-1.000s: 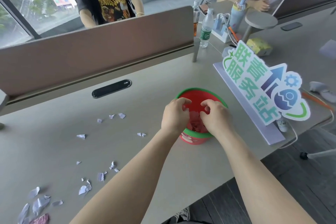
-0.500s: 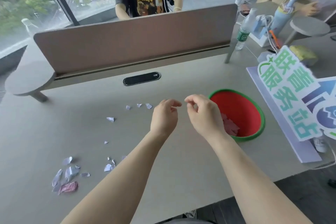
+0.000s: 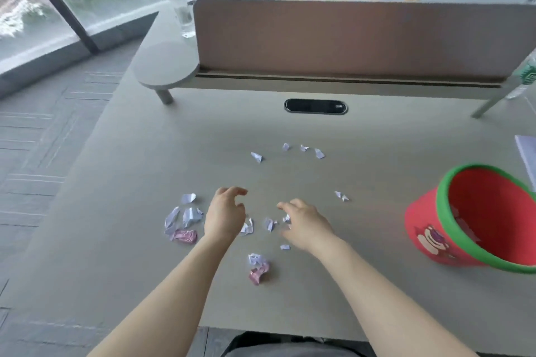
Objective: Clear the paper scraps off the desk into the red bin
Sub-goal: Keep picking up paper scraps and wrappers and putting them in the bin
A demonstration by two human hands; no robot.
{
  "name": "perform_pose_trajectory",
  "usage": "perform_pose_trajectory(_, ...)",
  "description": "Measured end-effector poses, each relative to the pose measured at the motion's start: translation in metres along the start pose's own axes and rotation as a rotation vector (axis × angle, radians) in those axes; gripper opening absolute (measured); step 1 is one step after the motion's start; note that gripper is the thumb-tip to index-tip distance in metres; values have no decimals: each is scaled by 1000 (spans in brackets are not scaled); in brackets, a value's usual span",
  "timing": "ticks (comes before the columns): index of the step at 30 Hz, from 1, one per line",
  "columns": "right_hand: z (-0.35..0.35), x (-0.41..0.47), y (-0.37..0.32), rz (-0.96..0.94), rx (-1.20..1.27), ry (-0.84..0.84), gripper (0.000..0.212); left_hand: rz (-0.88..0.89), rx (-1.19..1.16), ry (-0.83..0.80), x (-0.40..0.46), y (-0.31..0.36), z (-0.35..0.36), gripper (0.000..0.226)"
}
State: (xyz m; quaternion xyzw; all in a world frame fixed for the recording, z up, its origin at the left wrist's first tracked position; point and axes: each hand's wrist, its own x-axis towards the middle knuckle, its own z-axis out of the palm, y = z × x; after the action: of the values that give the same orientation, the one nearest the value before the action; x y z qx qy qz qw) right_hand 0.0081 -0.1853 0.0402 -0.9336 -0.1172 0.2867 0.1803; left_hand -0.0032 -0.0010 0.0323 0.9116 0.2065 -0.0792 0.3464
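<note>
Small white and lilac paper scraps lie scattered over the grey desk (image 3: 377, 293). A cluster of scraps (image 3: 185, 219) with a pink wrapper lies left of my left hand (image 3: 224, 214). Between my hands sit a few small scraps (image 3: 269, 224). My right hand (image 3: 304, 226) hovers just above them, fingers spread and empty. My left hand is also empty, its fingers curled and apart. A crumpled pink and white scrap (image 3: 257, 268) rests between my forearms. Several scraps (image 3: 290, 151) lie further back. The red bin (image 3: 429, 229) with a green rim stands at the right, some scraps inside.
A brown divider panel (image 3: 348, 38) runs across the back of the desk, with a black cable slot (image 3: 315, 106) before it. A person in a black T-shirt sits behind it. A clear bottle (image 3: 182, 9) stands at the far left. The desk's left edge drops to the floor.
Both hands left the red bin and moved left and down over the scraps in the desk's middle. The view swung left, so the bin now sits at the right edge.
</note>
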Motion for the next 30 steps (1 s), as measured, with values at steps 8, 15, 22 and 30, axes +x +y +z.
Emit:
perform_pose_trajectory(8,37,15,-41,-38,-111,-67,72,-164,113,30,2,-61,-30,56)
perform_pose_trajectory(15,61,32,-63,-31,-148,-36,63,-270,202,-81,6,-90,-48,83)
perform_pose_trajectory(22,76,45,-80,73,-153,5,53,-213,294,-209,12,-113,-57,94)
perform_pose_trajectory(30,91,55,-92,22,-34,55,15,-109,264,-260,24,-117,-56,85)
